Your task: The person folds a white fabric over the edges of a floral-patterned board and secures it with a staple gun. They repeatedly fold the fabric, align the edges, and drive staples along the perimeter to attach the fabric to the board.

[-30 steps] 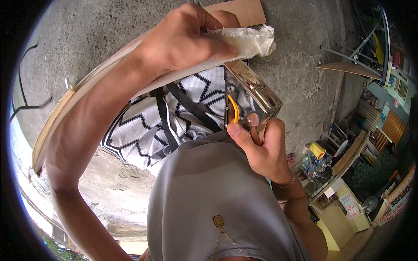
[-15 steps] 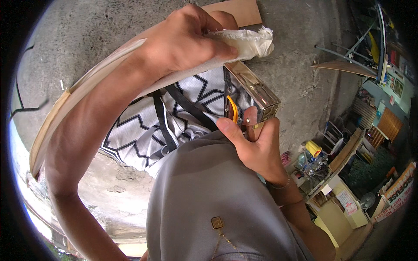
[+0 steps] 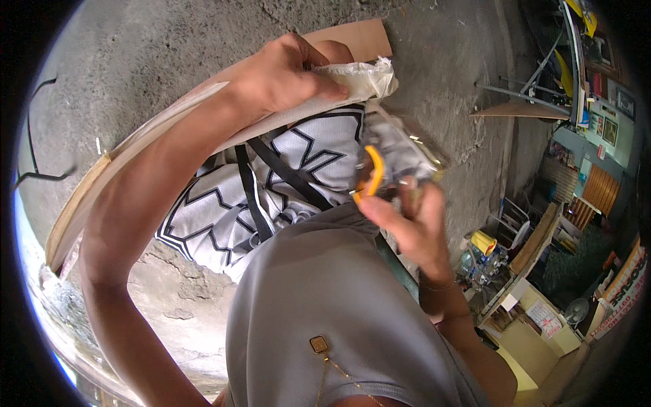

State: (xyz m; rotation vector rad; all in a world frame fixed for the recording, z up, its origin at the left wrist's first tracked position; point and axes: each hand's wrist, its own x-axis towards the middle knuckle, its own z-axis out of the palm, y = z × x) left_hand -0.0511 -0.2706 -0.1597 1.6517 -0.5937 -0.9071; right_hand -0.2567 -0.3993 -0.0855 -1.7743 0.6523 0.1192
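Note:
My left hand (image 3: 285,78) is closed on the folded, frayed end of an off-white cloth (image 3: 373,80). This cloth runs along a long strip with a pale wooden edge (image 3: 78,200), which curves past my left forearm. In my right hand (image 3: 417,230) is a shiny metal box-shaped tool (image 3: 403,146) with a curved orange piece (image 3: 373,169) on its side. Blur hides the tool's exact kind. It is just below the cloth's end; whether they touch I cannot tell. White shorts with black zigzag lines (image 3: 319,142) cover my lap beneath both hands.
A flat brown board (image 3: 356,37) lies on the concrete floor (image 3: 434,61) beyond my left hand. Bent black metal rods (image 3: 44,175) are at the left. On the right are a metal-legged stand (image 3: 536,95), a yellow container (image 3: 483,242) and cluttered shelving (image 3: 542,237).
The tool in my right hand has turned and is now motion-blurred, with more of its orange piece showing. My left hand keeps its hold on the cloth; the view has shifted slightly.

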